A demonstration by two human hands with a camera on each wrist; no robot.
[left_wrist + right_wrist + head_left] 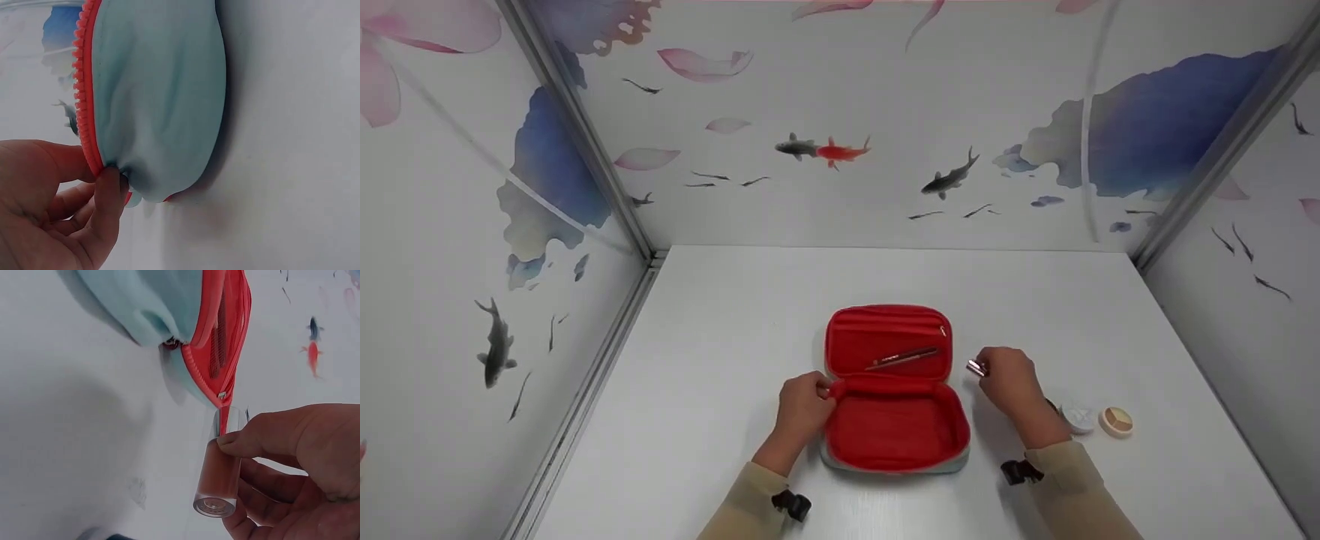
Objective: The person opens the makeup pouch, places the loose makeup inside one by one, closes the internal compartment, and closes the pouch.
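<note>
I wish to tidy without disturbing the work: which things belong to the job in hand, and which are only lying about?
In the job:
- red-lined case, pinched by left hand
- tube, held by right hand
- slim sticks in the open lid, probably

Lying about:
- round tan-filled pot
- white item beside it (both maybe needed later)

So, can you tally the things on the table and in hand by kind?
Open pouch: 1
Slim sticks at the pouch's lid: 2
Tube in the right hand: 1
Small pale pieces, white and beige: 2
Total: 6, leaving out a mostly hidden dark thing
</note>
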